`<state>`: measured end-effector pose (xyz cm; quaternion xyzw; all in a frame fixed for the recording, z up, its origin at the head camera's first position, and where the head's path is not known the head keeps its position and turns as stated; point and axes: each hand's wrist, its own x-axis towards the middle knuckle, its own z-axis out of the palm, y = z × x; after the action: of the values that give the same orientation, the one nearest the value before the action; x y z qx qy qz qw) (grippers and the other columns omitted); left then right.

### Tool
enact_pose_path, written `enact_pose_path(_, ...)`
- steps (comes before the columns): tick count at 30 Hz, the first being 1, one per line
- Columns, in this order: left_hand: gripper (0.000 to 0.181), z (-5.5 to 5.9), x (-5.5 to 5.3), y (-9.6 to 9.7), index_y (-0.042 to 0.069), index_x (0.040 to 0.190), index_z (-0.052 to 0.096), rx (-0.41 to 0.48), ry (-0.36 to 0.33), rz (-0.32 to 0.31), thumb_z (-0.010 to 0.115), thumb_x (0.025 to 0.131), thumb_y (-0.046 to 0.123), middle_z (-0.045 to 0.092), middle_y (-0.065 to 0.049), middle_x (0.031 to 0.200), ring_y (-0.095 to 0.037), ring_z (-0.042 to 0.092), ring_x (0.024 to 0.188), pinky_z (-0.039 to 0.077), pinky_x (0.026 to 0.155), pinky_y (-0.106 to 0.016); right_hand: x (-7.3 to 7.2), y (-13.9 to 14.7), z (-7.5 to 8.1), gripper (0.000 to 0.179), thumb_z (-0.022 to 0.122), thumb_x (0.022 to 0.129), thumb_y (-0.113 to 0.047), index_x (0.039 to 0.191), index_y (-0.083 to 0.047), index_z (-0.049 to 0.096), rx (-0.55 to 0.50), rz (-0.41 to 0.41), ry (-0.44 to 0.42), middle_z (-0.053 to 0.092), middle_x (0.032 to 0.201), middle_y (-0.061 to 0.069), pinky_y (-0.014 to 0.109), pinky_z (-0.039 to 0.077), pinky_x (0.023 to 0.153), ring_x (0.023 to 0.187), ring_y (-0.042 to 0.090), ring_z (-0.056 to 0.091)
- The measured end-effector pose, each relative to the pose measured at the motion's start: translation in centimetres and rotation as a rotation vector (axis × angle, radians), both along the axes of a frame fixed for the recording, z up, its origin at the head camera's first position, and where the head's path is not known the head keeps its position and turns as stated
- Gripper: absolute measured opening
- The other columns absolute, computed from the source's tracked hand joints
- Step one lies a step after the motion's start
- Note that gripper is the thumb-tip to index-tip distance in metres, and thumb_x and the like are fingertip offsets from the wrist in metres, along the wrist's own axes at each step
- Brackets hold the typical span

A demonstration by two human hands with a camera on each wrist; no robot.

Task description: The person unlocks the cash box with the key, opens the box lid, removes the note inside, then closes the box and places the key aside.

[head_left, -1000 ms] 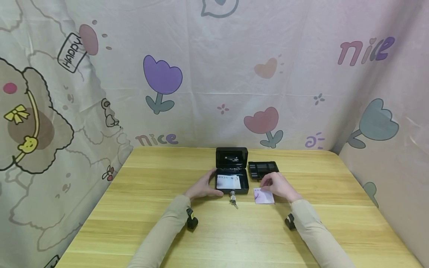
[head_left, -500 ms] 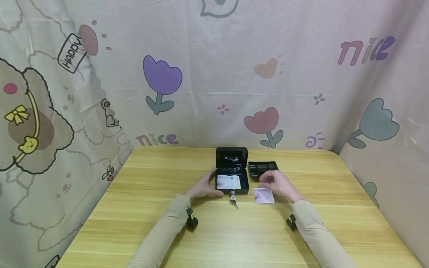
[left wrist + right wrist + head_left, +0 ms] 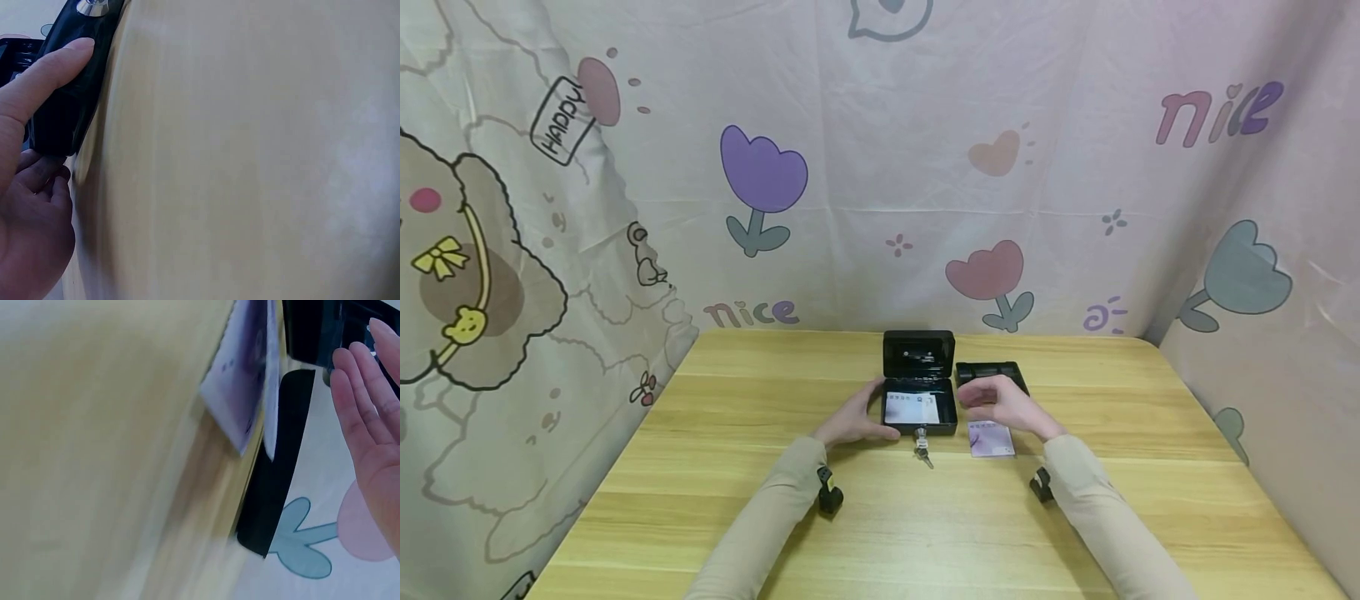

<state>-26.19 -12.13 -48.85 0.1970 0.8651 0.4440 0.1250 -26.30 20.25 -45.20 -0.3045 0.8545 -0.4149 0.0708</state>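
A black cash box (image 3: 919, 367) stands on the table with its lid raised and banknotes (image 3: 910, 407) lying inside. My left hand (image 3: 850, 417) holds its front left corner; in the left wrist view the thumb (image 3: 65, 62) presses the front wall and the fingers are at the side. Keys (image 3: 922, 452) hang from the front lock. Beside the box's right wall hovers my right hand (image 3: 1009, 407), with loosely bent fingers and nothing visible in them. Below that hand lies a folded purple banknote (image 3: 991, 440), its two leaves partly apart in the right wrist view (image 3: 240, 381).
A black compartment tray (image 3: 988, 368) lies right of the box, partly hidden behind my right hand. The wooden table (image 3: 760, 367) ends at a printed cloth backdrop (image 3: 880, 167). Small black cameras (image 3: 829, 492) are strapped to both wrists.
My right hand has left the purple banknote and moved up and left toward the cash box. The note stays on the table. My left hand has not moved.
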Motion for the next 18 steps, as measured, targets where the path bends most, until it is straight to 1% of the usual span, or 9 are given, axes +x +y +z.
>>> enact_pose_path(3, 0.115, 0.0, 0.0, 0.0, 0.005, 0.161, 0.018, 0.011, -0.004, 0.0, 0.09, 0.074, 0.027, 0.023, -0.019, 0.167, -0.037, 0.027, 0.153, 0.024, 0.127, -0.052, -0.3, -0.6, 0.3, 0.033, 0.069, 0.092, -0.003, 0.123, 0.005, 0.066, -0.01, 0.027, -0.038, 0.071, 0.119, 0.025, 0.041, 0.059, 0.096, 0.11, 0.037, 0.07)
enact_pose_path(4, 0.115, 0.0, 0.1, 0.0, 0.005, 0.161, 0.018, 0.015, -0.005, 0.0, 0.09, 0.074, 0.027, 0.023, -0.019, 0.167, -0.037, 0.028, 0.153, 0.024, 0.127, -0.052, -0.4, -0.8, 0.4, 0.032, 0.069, 0.092, -0.003, 0.124, 0.004, 0.066, -0.011, 0.032, -0.046, 0.071, 0.12, 0.024, 0.037, 0.06, 0.096, 0.111, 0.037, 0.07)
enact_pose_path(8, 0.114, -0.1, 0.1, 0.0, 0.004, 0.16, 0.019, 0.026, -0.011, 0.004, 0.09, 0.074, 0.027, 0.024, -0.019, 0.167, -0.037, 0.028, 0.153, 0.024, 0.127, -0.052, -0.9, -1.7, 0.7, 0.032, 0.068, 0.092, -0.002, 0.124, 0.003, 0.066, -0.007, 0.062, -0.065, 0.071, 0.121, 0.024, 0.035, 0.06, 0.096, 0.111, 0.035, 0.07)
enact_pose_path(10, 0.114, -0.1, 0.0, 0.0, 0.003, 0.16, 0.019, 0.026, -0.006, 0.002, 0.09, 0.074, 0.027, 0.024, -0.02, 0.166, -0.037, 0.028, 0.153, 0.024, 0.127, -0.051, -1.1, -2.2, 0.9, 0.033, 0.068, 0.092, -0.003, 0.125, 0.003, 0.066, 0.001, 0.076, -0.074, 0.07, 0.122, 0.024, 0.037, 0.06, 0.096, 0.111, 0.034, 0.07)
enact_pose_path(11, 0.114, -0.1, 0.0, 0.0, 0.003, 0.16, 0.019, 0.024, -0.005, 0.003, 0.09, 0.074, 0.027, 0.024, -0.019, 0.166, -0.037, 0.028, 0.153, 0.024, 0.127, -0.051, -1.1, -2.4, 1.1, 0.033, 0.068, 0.093, -0.003, 0.125, 0.003, 0.066, 0.004, 0.082, -0.082, 0.07, 0.123, 0.023, 0.042, 0.06, 0.097, 0.111, 0.034, 0.069)
enact_pose_path(14, 0.114, -0.1, 0.0, 0.0, 0.004, 0.16, 0.019, 0.019, -0.002, 0.002, 0.09, 0.074, 0.027, 0.024, -0.019, 0.167, -0.036, 0.028, 0.153, 0.024, 0.127, -0.051, -1.3, -3.0, 1.5, 0.034, 0.067, 0.094, -0.003, 0.127, 0.002, 0.065, 0.024, 0.094, -0.105, 0.069, 0.126, 0.022, 0.045, 0.058, 0.1, 0.115, 0.034, 0.068)
enact_pose_path(18, 0.115, -0.1, 0.0, 0.1, 0.004, 0.16, 0.019, 0.014, 0.0, 0.007, 0.09, 0.074, 0.029, 0.025, -0.019, 0.166, -0.037, 0.028, 0.153, 0.024, 0.127, -0.052, -1.9, -3.8, 1.6, 0.033, 0.065, 0.095, -0.001, 0.128, 0.002, 0.065, 0.052, 0.124, -0.114, 0.068, 0.129, 0.022, 0.045, 0.057, 0.102, 0.119, 0.036, 0.065)
